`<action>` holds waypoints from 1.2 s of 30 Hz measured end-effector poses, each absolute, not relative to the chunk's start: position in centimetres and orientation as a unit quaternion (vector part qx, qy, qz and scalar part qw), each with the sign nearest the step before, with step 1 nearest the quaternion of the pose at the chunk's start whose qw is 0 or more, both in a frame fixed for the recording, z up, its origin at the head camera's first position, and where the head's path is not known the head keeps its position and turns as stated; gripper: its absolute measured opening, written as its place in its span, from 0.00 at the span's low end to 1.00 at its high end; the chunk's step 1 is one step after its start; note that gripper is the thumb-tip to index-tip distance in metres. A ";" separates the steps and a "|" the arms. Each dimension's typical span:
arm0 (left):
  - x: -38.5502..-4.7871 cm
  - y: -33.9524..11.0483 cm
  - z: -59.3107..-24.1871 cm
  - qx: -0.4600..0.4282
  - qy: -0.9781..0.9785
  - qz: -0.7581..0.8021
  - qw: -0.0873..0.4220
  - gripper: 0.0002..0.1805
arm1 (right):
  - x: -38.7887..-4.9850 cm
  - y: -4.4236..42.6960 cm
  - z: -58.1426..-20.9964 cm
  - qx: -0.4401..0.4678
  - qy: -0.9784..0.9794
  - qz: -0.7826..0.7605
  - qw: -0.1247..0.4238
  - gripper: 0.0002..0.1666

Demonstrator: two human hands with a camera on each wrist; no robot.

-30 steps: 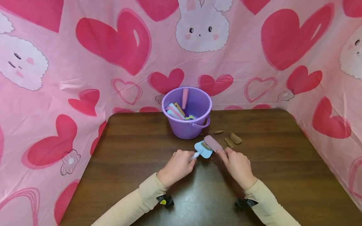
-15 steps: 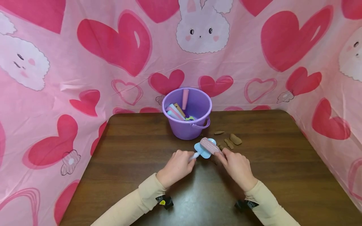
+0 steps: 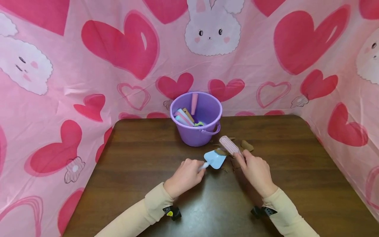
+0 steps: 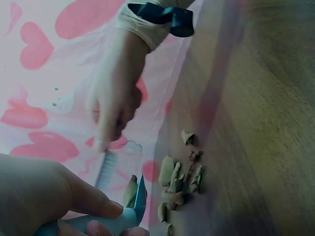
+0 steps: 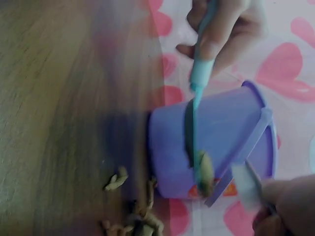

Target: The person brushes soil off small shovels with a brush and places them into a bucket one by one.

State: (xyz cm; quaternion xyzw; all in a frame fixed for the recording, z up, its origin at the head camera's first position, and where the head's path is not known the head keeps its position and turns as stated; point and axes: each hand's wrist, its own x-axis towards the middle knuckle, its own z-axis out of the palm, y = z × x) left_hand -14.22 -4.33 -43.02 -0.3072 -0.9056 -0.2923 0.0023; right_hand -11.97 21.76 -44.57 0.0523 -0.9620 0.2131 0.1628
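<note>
My left hand (image 3: 186, 174) grips the handle of a small light-blue toy shovel (image 3: 217, 161), its blade lifted off the tabletop. A brown, clay-like lump (image 5: 205, 169) lies on the blade, near its tip in the right wrist view. In my right hand (image 3: 257, 171) is a pink-backed brush (image 3: 229, 144), held just beyond the blade's far right edge. Its pale bristles (image 5: 244, 186) look blurred in the right wrist view. More brown lumps (image 4: 167, 170) and thin bits lie on the table below the shovel, partly hidden by the brush in the head view.
Behind the shovel stands a purple bucket (image 3: 193, 136) with a side handle (image 3: 211, 131). Inside it are a pink stick-like piece (image 3: 194, 103), striped blue-and-pink items (image 3: 184, 118) and something tan. Pink printed cloth (image 3: 133, 98) walls in the dark wooden table (image 3: 142, 144).
The brush has moved off the shovel blade, away and to the right, with my right hand. A brown lump now shows on the blade's far edge. My left hand stays nearly still.
</note>
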 end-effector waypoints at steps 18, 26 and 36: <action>-14.4 -4.3 -43.0 -0.307 -0.906 -0.290 -0.011 0.21 | -12.1 22.9 -45.4 0.048 -0.961 0.211 0.170 0.20; -14.5 -4.2 -43.1 -0.300 -0.900 -0.315 -0.014 0.19 | -11.3 20.5 -45.8 0.139 -0.956 0.237 0.102 0.21; -14.2 -4.4 -43.2 -0.292 -0.902 -0.319 -0.010 0.16 | -11.4 21.6 -44.9 0.071 -0.967 0.196 0.146 0.21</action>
